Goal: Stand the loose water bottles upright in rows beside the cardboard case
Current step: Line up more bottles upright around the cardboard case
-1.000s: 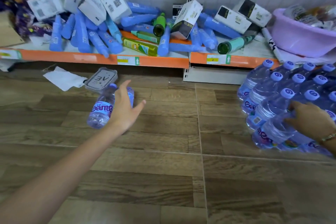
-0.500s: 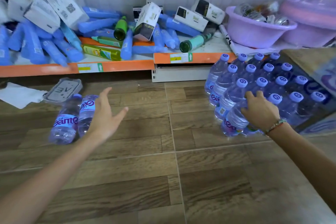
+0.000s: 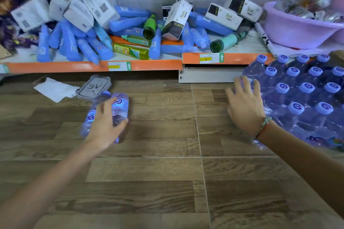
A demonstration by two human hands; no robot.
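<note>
Two clear water bottles with purple labels lie side by side on the wood-look floor at the left. My left hand [image 3: 106,124] lies over them, thumb and fingers curled round the right-hand bottle [image 3: 120,106]; the other bottle [image 3: 87,122] shows beside my wrist. At the right, several blue-capped water bottles [image 3: 305,89] stand upright in rows. My right hand [image 3: 243,106] hovers with spread fingers at the left edge of those rows and holds nothing. A brown cardboard corner [image 3: 337,55] shows behind the rows.
A low orange-edged shelf [image 3: 74,67] runs along the back, piled with blue tubes, boxes and green bottles. A purple basin [image 3: 297,33] sits at its right end. A grey lid [image 3: 95,86] and white paper [image 3: 54,89] lie on the floor near the loose bottles.
My left hand has dropped from hovering onto the lying bottles and curled round one. My right hand has let go of the front bottle in the rows and opened, moving to their left edge.
</note>
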